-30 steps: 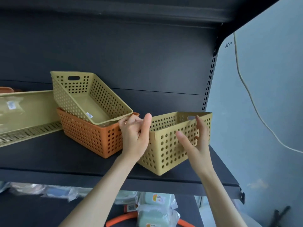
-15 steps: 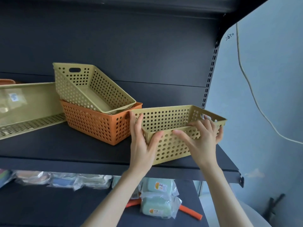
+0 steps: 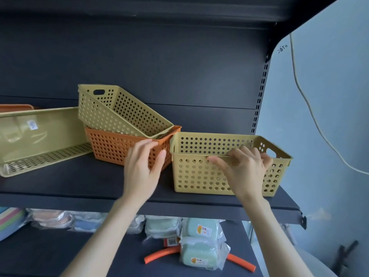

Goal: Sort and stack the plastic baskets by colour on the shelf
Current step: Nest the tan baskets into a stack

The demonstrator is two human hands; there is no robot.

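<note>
On the dark shelf (image 3: 79,182) a pale yellow basket (image 3: 199,176) stands upright near the right end, its long perforated side facing out. The right hand (image 3: 245,170) has hold of it: the fingers are hooked over the near rim, the thumb lies stretched along the outside just under that rim, so the grip is closed on the basket's front wall. The left hand (image 3: 139,170) is up in front of the shelf with its fingers spread and relaxed; its grip is loose and holds nothing, and its fingertips sit before the near corner of the orange basket (image 3: 111,146), though I cannot tell whether they touch it. That orange basket stands on the shelf just left of the yellow one, their corners so close that I cannot make out a gap. A second yellow basket (image 3: 119,110) lies tilted inside the orange one, its far end with the handle slot raised and its near end sunk in. Further left a long olive tray (image 3: 40,140) leans on its side with a small label (image 3: 32,124) on it, and an orange rim (image 3: 16,106) shows behind it. On the lower shelf (image 3: 40,256) lie wrapped pale green boxes (image 3: 201,250) and an orange tube (image 3: 161,254). A pale cable (image 3: 312,116) hangs down the blue wall (image 3: 329,76) to the right.
</note>
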